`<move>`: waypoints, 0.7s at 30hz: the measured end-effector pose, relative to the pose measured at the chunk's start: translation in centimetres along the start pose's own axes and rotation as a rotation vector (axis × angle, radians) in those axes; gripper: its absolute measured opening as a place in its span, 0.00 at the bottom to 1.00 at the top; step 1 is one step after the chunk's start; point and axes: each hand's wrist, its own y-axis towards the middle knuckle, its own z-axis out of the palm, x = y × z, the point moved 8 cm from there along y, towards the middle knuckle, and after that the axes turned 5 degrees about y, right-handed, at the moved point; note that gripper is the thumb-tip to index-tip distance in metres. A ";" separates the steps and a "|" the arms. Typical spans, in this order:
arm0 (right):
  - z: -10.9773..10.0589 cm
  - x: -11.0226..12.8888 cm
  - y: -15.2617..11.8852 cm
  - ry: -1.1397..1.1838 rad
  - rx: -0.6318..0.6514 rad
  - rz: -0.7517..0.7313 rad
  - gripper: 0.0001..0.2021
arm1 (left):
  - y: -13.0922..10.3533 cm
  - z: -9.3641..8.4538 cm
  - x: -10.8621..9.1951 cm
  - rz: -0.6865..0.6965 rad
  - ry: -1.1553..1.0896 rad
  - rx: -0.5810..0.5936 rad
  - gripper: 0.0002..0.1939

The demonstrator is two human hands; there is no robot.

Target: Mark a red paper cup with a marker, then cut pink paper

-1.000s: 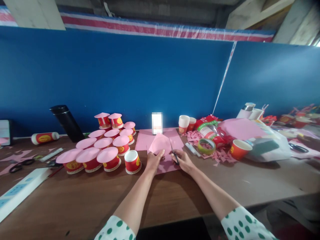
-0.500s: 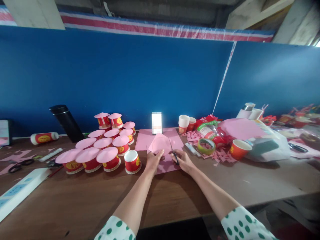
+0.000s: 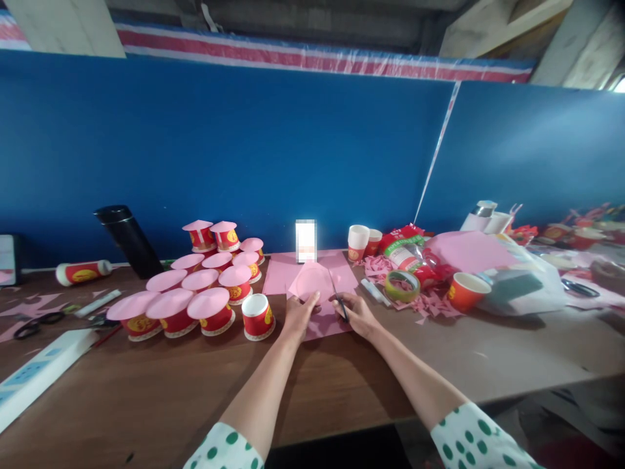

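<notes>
A piece of pink paper [image 3: 312, 280] with a round outline on it is pinched in my left hand [image 3: 300, 314], the thumb lying on top. My right hand [image 3: 357, 315] is closed around the dark handles of a pair of scissors [image 3: 343, 307]. The blades point away from me at the paper's right edge; how far they are apart is too fine to tell. Under both hands lie larger pink sheets [image 3: 278, 273] on the table. Just left of my left hand stands a red paper cup [image 3: 258, 319], its white face up, without a pink top.
Several red cups with pink cone tops [image 3: 209, 306] stand at left, near a black flask [image 3: 129, 241] and a white power strip [image 3: 46, 368]. To the right are a tape roll [image 3: 402, 286], pink scraps [image 3: 437, 305], an orange-red cup [image 3: 467, 292] and a plastic bag [image 3: 537, 280]. A blue partition [image 3: 273, 143] rises behind.
Almost nothing differs. The view has shifted very slightly, while both hands, the pink paper and the scissors keep the same positions.
</notes>
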 end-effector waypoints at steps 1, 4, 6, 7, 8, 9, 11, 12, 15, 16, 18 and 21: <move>0.0 0.0 0.0 -0.001 -0.004 0.001 0.16 | 0.0 0.0 0.0 0.001 0.003 0.000 0.19; -0.1 -0.1 0.1 -0.028 -0.001 -0.024 0.15 | 0.0 0.0 0.1 0.005 0.020 0.005 0.19; -0.1 -0.2 0.2 -0.054 0.005 -0.042 0.14 | 0.0 -0.1 0.1 0.008 0.041 0.004 0.20; -0.2 -0.3 0.2 -0.064 0.006 -0.047 0.14 | 0.0 -0.2 0.1 0.008 0.053 0.002 0.20; -0.2 -0.4 0.3 -0.070 0.007 -0.048 0.13 | 0.0 -0.2 0.1 0.004 0.064 0.001 0.20; -0.2 -0.4 0.3 -0.071 0.007 -0.047 0.13 | 0.0 -0.3 0.2 -0.003 0.074 0.000 0.21; -0.3 -0.5 0.4 -0.069 0.001 -0.044 0.13 | 0.0 -0.4 0.3 -0.018 0.090 -0.003 0.21; -0.4 -0.6 0.4 -0.067 -0.010 -0.041 0.13 | 0.0 -0.4 0.3 -0.025 0.096 -0.005 0.21; -0.9 -0.8 0.6 -0.044 -0.072 -0.043 0.15 | -0.1 -0.5 0.3 -0.039 0.105 -0.013 0.21; -1.2 -0.8 0.7 -0.032 -0.103 -0.057 0.17 | -0.1 -0.5 0.4 -0.048 0.101 -0.013 0.21; -2.0 -0.6 0.7 -0.003 -0.186 -0.102 0.20 | -0.2 -0.6 0.3 -0.062 0.081 -0.012 0.21; -4.0 0.3 0.3 -0.002 -0.402 -0.194 0.18 | -0.1 -0.6 -0.2 -0.007 0.015 -0.003 0.19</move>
